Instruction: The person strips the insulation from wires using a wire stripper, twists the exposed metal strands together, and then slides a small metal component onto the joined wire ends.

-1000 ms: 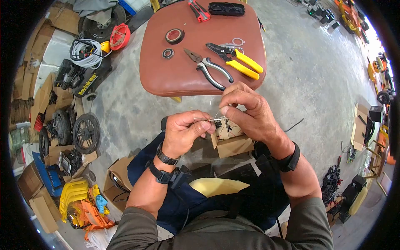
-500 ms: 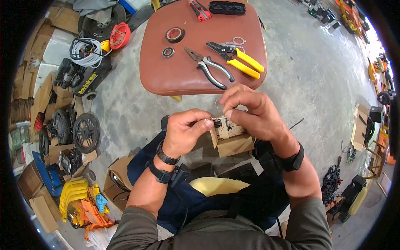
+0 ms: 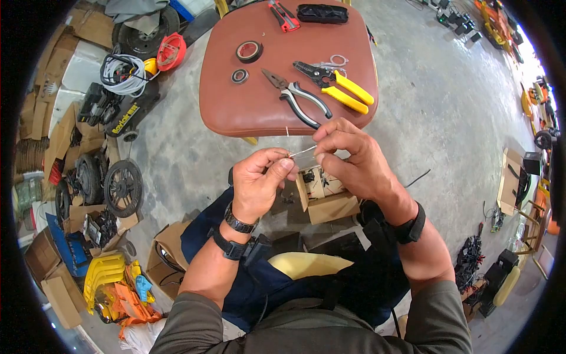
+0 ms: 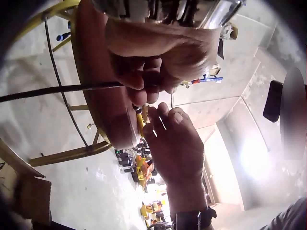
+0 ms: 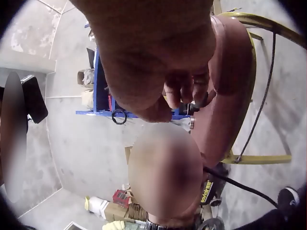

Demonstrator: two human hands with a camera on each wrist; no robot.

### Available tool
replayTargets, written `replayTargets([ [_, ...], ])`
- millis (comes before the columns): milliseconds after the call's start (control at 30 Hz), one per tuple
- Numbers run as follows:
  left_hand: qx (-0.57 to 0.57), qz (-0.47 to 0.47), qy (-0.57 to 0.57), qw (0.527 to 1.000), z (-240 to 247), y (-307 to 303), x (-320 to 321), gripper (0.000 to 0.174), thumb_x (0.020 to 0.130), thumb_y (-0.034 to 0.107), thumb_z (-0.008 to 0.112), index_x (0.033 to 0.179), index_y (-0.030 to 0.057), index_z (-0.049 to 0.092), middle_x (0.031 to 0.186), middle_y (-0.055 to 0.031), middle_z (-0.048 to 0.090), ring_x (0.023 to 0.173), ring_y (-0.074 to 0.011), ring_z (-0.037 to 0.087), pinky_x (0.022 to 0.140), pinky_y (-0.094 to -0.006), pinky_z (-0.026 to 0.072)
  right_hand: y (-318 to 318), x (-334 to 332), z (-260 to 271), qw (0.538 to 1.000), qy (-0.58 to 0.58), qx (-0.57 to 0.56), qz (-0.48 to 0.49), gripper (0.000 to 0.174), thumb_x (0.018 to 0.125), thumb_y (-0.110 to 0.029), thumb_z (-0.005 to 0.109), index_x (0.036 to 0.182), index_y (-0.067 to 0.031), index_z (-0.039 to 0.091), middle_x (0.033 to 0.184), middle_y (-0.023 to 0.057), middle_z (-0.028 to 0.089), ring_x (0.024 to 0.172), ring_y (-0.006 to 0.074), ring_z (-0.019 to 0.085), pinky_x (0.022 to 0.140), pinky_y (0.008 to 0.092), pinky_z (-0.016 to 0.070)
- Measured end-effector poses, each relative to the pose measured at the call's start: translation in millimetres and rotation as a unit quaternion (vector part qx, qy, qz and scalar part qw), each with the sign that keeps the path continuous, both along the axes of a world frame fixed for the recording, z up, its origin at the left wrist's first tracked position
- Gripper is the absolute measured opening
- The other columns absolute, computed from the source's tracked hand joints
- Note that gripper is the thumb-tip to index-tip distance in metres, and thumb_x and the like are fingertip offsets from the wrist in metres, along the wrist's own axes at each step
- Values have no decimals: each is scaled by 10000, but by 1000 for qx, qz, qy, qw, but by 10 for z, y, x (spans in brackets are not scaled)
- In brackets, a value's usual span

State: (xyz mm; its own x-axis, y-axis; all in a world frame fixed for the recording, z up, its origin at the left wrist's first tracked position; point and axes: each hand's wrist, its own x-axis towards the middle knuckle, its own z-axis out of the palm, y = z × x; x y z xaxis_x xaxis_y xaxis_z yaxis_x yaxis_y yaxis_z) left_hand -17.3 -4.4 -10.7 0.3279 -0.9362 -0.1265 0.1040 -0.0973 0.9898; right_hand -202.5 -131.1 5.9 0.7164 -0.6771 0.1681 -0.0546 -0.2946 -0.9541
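Two hands are sharing one thin wire: your left hand and right hand are each pinching it between thumb and fingers, just above the cardboard box; gripping close together and pulling it taut is giving you steadier control

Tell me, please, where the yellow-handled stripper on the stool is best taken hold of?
Take the stripper by its yellow handles, coming from the right of the stool: they lie close together and point that way, its dark jaws left, toward the pliers.
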Motion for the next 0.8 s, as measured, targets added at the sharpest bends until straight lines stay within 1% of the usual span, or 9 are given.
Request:
replayTargets([
  [133,-9,-1,9,1000,13,3,3,156,975,138,670,1018,-11,674,860,-94,718,738,-141,671,610,-245,512,12,31,-54,999,-12,40,11,66,834,-28,680,899,-18,687,1066,91,621,983,228,630,845,338,514],
  [233,-10,-5,13,1000,19,10,-2,162,975,143,670,1022,-12,675,871,-98,721,748,-145,674,620,-250,519,7,30,-106,998,13,13,60,108,836,-27,670,944,-24,676,1065,88,617,995,206,620,852,337,512],
  [333,-16,-16,18,1000,-3,19,16,165,974,133,678,1050,-13,685,890,-87,735,783,-124,686,635,-227,517,3,15,-33,993,9,104,52,210,847,-35,662,1057,-27,667,1044,78,622,993,169,610,855,332,512],
  [433,-26,-39,26,999,2,15,47,165,975,122,679,1060,-19,692,910,-84,743,809,-116,693,647,-217,516,2,-2,67,961,-31,271,42,273,884,-50,655,1155,-15,644,1025,66,625,983,133,601,850,313,509],
  [533,-28,-50,18,998,38,12,21,168,980,127,664,1044,-27,684,907,-102,734,800,-140,686,661,-243,527,9,65,99,961,-25,273,25,256,922,-56,640,1171,4,646,989,46,626,941,111,594,832,293,504],
  [633,-31,-56,12,998,26,25,10,171,981,126,656,1040,-33,682,914,-117,731,800,-155,687,669,-260,535,31,50,-54,973,1,216,84,182,945,-57,622,1112,6,660,965,35,630,899,116,595,807,294,503],
  [733,-33,-72,12,997,46,24,20,174,979,124,659,1045,-36,685,928,-124,734,809,-161,696,673,-261,537,14,25,-35,975,14,203,88,121,939,-51,619,1036,6,664,929,31,640,866,121,595,785,304,504],
  [800,-27,-88,12,996,59,23,21,176,978,125,662,1048,-35,687,930,-124,735,812,-163,702,674,-260,537,7,21,31,986,24,147,68,95,934,-50,618,1002,4,659,920,38,643,865,121,595,777,306,502],
])
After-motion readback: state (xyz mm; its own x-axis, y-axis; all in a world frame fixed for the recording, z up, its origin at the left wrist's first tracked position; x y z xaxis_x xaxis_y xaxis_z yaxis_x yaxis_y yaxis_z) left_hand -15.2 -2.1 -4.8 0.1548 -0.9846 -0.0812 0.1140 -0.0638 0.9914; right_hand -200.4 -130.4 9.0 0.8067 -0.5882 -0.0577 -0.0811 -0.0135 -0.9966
